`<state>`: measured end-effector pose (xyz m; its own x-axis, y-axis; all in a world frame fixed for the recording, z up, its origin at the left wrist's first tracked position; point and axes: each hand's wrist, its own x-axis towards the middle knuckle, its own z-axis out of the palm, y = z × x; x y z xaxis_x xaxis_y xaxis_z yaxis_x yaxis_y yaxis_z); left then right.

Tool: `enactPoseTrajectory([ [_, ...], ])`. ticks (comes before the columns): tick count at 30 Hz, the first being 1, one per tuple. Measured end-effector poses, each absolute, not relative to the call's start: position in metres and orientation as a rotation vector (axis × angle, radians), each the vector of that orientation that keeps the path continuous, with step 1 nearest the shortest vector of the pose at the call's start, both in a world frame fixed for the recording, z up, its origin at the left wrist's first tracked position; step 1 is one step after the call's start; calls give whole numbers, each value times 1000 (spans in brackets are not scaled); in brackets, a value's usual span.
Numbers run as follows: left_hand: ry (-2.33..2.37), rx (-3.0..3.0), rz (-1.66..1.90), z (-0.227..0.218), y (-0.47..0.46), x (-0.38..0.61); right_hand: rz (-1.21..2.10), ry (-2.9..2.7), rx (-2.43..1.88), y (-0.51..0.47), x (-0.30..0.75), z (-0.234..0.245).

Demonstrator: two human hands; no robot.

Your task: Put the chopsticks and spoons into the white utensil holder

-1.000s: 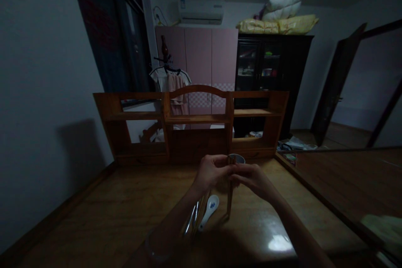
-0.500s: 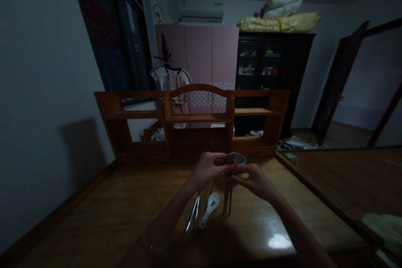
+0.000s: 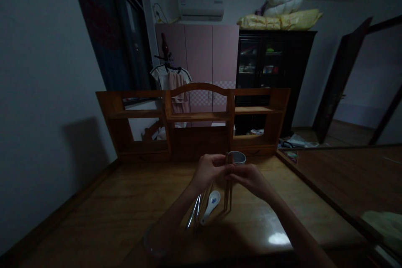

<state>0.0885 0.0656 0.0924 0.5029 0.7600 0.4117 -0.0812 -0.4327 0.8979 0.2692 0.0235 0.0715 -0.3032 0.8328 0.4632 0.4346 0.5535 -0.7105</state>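
Both my hands meet over the wooden table, around a pair of upright wooden chopsticks. My left hand pinches them near their upper ends. From the other side, my right hand has its thumb and fingers closed on the same chopsticks. Their lower tips point down toward the tabletop; whether they touch it I cannot tell. A white spoon with a blue mark lies just left of them. Metal chopsticks and more wooden sticks lie beside the spoon, partly hidden by my left forearm. Behind my hands stands a round grey cup.
A wooden shelf unit runs along the table's far edge. A raised wooden rim borders the right side, and a white wall stands at the left. Light glares off the tabletop near my right forearm.
My right hand has moved slightly left and its fingers have closed in on the chopsticks. The chopsticks stay upright in my hands. The view has shifted a little.
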Motion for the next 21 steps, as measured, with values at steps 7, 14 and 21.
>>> enactPoseTrajectory([
  [7, 585, 1707, 1146, 90, 67, 90, 606, -1888, -1067, 16, 281, 80],
  [14, 649, 1729, 1114, 87, 65, 95, 360, -1725, -1060, 9, 283, 130],
  [21, 614, 1792, 1123, 80, 62, 99, 176, -2036, -1074, 17, 265, 156],
])
